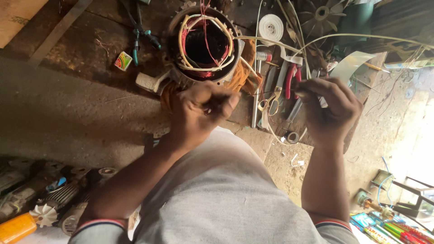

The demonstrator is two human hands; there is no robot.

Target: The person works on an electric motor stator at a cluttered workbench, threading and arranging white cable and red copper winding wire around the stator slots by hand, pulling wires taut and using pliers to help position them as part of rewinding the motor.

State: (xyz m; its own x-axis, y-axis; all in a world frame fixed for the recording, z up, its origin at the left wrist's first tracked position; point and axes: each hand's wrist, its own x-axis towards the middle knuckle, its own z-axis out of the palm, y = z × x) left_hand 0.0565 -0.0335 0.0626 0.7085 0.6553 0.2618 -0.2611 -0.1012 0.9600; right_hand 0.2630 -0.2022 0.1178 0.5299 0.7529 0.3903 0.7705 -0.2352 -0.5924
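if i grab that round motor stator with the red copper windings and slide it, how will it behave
The motor stator is probably heavy for its size: a thick metal ring packed with wire coils. It sits on its flat end, so it likely drags rather than rolls. The loose red wire ends sticking up look thin and easily bent, so grip the outer shell.

- Left hand [201,108] is raised in front of the body, fingers curled into a loose fist.
- Right hand [327,108] is level with it, well apart, fingertips pinched together.
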